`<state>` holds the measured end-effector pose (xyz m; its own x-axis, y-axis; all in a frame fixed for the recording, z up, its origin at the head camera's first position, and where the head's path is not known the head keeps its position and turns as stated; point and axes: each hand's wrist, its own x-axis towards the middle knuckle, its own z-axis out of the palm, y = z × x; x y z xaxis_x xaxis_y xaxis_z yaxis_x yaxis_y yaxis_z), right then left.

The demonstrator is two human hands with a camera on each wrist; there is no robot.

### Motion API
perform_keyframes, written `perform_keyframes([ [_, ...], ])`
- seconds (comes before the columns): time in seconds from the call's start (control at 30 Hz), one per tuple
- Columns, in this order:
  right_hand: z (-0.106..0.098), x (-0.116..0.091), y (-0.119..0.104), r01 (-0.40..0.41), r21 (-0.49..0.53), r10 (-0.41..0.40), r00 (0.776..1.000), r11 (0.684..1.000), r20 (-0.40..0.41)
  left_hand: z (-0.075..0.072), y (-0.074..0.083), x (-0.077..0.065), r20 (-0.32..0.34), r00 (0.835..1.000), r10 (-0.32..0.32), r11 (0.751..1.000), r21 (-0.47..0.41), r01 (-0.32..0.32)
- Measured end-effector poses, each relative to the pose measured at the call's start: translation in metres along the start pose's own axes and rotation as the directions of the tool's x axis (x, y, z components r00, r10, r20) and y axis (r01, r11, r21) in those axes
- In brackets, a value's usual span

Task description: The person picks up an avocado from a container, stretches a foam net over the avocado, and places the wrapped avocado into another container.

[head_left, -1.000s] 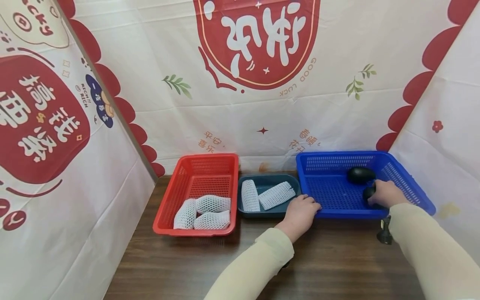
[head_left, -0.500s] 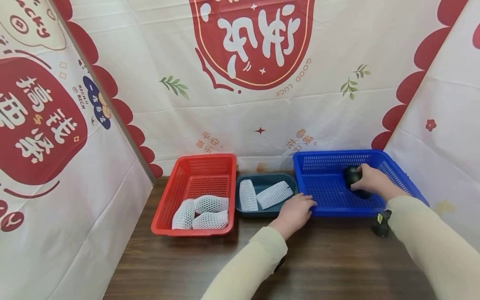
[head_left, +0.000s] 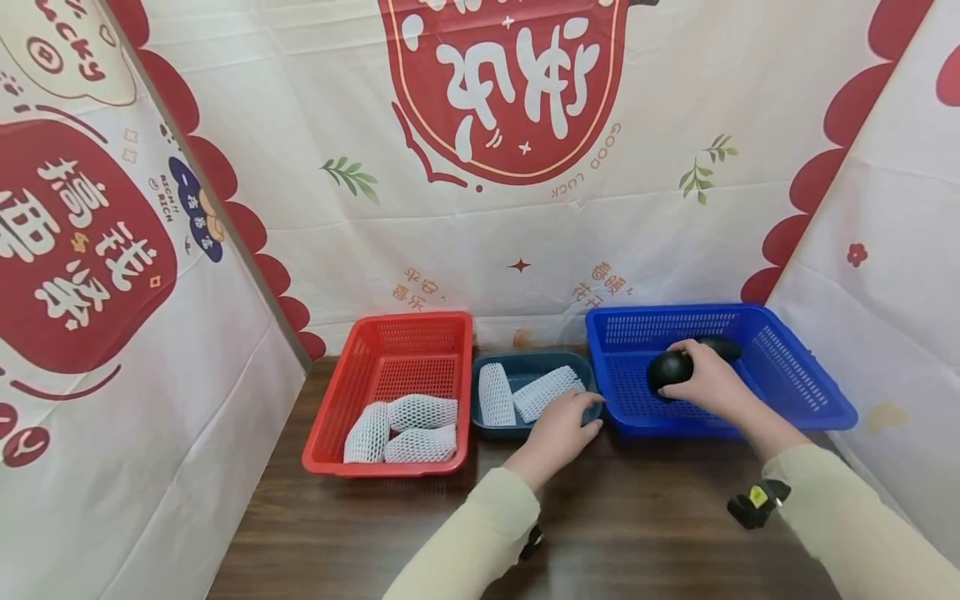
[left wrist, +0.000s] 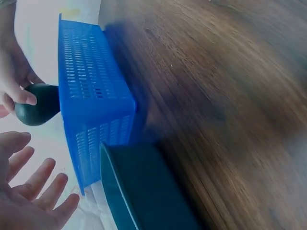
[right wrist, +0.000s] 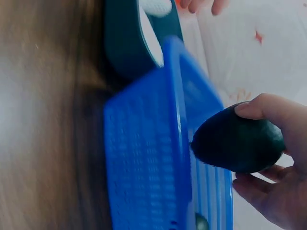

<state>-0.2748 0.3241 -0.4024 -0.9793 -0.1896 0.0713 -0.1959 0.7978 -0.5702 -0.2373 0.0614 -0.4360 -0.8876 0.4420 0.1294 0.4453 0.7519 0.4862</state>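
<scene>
My right hand (head_left: pixel 708 383) grips a dark green avocado (head_left: pixel 667 371), thumb on one side and fingers on the other, over the left part of the blue basket (head_left: pixel 817 400). In the right wrist view the avocado (right wrist: pixel 240 139) is egg-shaped and smooth, raised at the basket's rim. A second dark fruit (head_left: pixel 722 346) lies in the basket, partly hidden behind my right hand. My left hand (head_left: pixel 558 433) is over the front right corner of the teal tray (head_left: pixel 528 364). In the left wrist view the left hand's fingers (left wrist: pixel 36 184) are spread and hold nothing.
Two white foam net sleeves (head_left: pixel 550 393) lie in the teal tray. A red basket (head_left: pixel 416 375) on the left contains three net-wrapped pieces (head_left: pixel 422 443). All three containers stand side by side on a wooden table (head_left: pixel 622 517), against a printed cloth wall (head_left: pixel 480 242).
My right hand has picked up the avocado and carried it leftward within the blue basket. My left hand has moved left from the blue basket's corner to the teal tray.
</scene>
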Motion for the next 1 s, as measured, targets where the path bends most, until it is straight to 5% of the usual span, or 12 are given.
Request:
perform_keyframes([
  [0.17, 0.009, -0.018, -0.017, 0.011, 0.064, -0.006, 0.997, 0.998, -0.081, -0.009, -0.013, -0.014, -0.021, 0.998, -0.053, 0.985, -0.164, 0.049],
  [0.33, 0.022, -0.031, -0.033, 0.014, 0.144, 0.005, 0.992, 0.989, -0.128, -0.014, -0.023, -0.026, 0.016, 0.994, -0.11, 0.933, -0.344, 0.108],
  [0.57, 0.051, -0.043, -0.051, 0.056, 0.281, -0.011, 0.987, 0.958, -0.159, -0.021, -0.037, -0.046, 0.095, 0.978, -0.183, 0.78, -0.591, 0.204],
  [0.83, 0.093, -0.06, -0.071, 0.018, 0.403, 0.032, 0.993, 0.915, -0.116, -0.021, -0.05, -0.07, 0.074, 0.969, -0.234, 0.687, -0.693, 0.219],
  [1.0, 0.119, -0.067, -0.08, 0.015, 0.491, 0.04, 0.994, 0.871, -0.103, -0.009, -0.057, -0.081, 0.116, 0.952, -0.281, 0.545, -0.798, 0.258],
])
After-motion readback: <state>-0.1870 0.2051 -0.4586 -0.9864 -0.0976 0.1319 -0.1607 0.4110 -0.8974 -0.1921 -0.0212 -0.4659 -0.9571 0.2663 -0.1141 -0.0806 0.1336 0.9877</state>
